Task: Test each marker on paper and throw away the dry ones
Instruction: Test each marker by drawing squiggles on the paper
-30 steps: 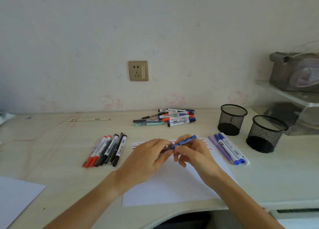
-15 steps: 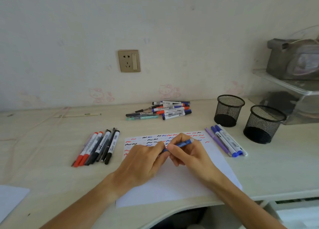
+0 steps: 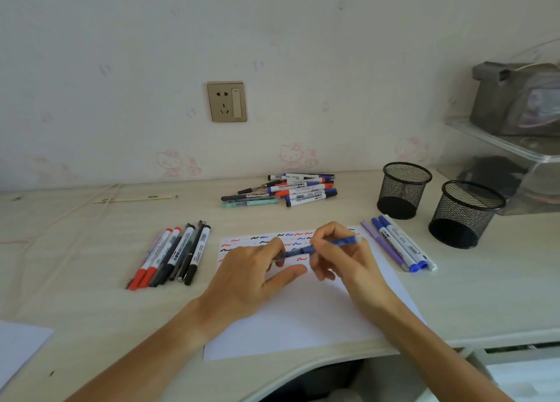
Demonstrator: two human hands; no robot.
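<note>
A blue marker (image 3: pixel 342 242) lies slanted between both hands above the white paper (image 3: pixel 303 320). My right hand (image 3: pixel 342 259) grips its barrel, and my left hand (image 3: pixel 257 274) pinches its lower left end, where the cap or tip is hidden by fingers. The paper's top edge carries rows of red, blue and black squiggles (image 3: pixel 291 237). A row of red and black markers (image 3: pixel 172 254) lies left of the paper. Three blue and purple markers (image 3: pixel 397 244) lie at its right. A mixed pile of markers (image 3: pixel 291 191) sits near the wall.
Two black mesh pen cups (image 3: pixel 403 189) (image 3: pixel 463 214) stand at the right of the desk (image 3: pixel 91 280). A clear shelf (image 3: pixel 515 147) with a grey case is at the far right. Another white sheet (image 3: pixel 18 347) lies at the front left corner. A wall socket (image 3: pixel 226 101) is behind.
The view has tilted down and more of the squiggled paper shows. Both hands have lowered the blue marker toward the paper, and my left hand's fingers have loosened a little at its end.
</note>
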